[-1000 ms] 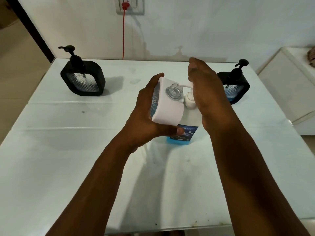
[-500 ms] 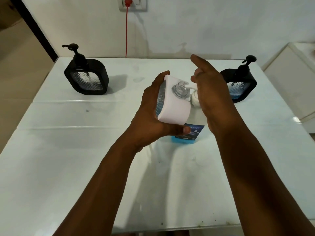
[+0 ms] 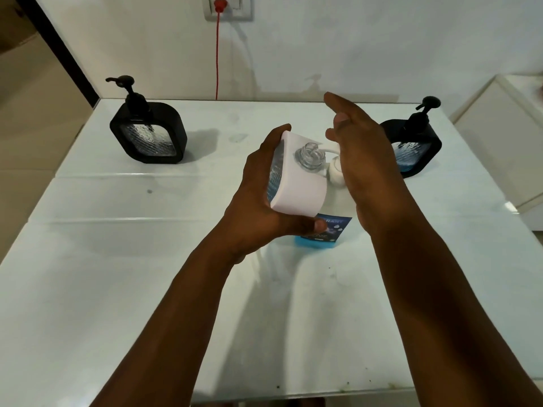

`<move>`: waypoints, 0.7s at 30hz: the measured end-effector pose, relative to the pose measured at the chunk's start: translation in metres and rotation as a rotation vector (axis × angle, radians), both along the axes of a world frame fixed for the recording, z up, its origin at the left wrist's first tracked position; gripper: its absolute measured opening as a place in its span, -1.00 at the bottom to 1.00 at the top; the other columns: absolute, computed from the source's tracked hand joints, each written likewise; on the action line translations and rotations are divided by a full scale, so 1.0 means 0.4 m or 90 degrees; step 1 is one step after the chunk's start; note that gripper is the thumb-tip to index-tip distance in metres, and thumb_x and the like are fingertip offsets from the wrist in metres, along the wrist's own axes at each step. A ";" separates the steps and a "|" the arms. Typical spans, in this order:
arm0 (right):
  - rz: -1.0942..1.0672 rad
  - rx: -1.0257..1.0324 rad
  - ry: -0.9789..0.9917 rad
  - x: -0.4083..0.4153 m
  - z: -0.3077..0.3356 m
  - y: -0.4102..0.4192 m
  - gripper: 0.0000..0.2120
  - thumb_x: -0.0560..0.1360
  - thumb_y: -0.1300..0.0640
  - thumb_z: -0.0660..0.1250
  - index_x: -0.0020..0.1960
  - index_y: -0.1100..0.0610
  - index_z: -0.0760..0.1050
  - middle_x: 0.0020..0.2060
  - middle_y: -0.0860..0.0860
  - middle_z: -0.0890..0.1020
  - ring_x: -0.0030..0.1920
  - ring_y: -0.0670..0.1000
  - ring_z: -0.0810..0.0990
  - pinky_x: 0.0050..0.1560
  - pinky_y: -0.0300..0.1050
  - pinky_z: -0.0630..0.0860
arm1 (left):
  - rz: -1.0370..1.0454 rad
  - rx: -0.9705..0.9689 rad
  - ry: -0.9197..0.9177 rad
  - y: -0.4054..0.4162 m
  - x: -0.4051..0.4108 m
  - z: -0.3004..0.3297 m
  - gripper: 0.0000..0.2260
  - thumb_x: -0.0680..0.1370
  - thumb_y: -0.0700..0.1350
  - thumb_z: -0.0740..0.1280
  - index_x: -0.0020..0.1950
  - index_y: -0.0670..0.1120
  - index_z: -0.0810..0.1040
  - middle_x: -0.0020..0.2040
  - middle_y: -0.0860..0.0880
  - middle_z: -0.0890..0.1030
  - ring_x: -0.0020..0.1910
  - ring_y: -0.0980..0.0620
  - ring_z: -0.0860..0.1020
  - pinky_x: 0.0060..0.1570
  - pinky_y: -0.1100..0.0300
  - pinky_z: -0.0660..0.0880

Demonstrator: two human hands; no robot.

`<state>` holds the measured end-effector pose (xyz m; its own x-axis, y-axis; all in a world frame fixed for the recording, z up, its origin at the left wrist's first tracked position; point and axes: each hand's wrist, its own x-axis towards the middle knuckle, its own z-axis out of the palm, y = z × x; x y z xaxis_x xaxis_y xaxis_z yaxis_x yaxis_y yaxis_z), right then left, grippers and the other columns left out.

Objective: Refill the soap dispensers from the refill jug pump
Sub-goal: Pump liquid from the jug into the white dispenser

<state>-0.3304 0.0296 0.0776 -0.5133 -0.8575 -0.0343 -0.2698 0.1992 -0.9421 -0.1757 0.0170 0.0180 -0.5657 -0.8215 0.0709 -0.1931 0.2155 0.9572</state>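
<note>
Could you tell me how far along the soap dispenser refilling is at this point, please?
Partly done, it seems. The right black dispenser shows blue soap inside with its pump fitted. In hand: the left hand holds the white dispenser, neck open, at the refill jug spout, while the right hand rests on the jug pump. Left: the left black dispenser shows no blue soap.

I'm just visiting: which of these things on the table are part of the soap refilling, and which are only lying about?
Part of the job:
white dispenser, gripped tilted in the left hand
refill jug pump under the right hand
refill jug
black dispenser, far left
black dispenser, far right

Just there:
red cable
wall socket
white cabinet
</note>
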 end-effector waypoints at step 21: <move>-0.041 0.025 0.032 -0.003 -0.027 -0.012 -0.65 0.61 -0.04 0.04 0.27 -0.30 0.48 0.34 -0.24 0.49 0.30 -0.07 0.49 0.42 0.20 0.30 | 0.000 0.002 0.005 0.000 0.005 -0.006 0.29 0.10 0.19 0.69 0.73 0.20 0.10 0.67 0.21 0.28 0.63 0.05 0.32 0.58 -0.20 0.40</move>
<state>-0.3317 0.0246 0.0666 -0.5688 -0.8215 -0.0403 -0.3023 0.2544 -0.9186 -0.1738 0.0170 0.0155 -0.5654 -0.8217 0.0723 -0.1852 0.2119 0.9596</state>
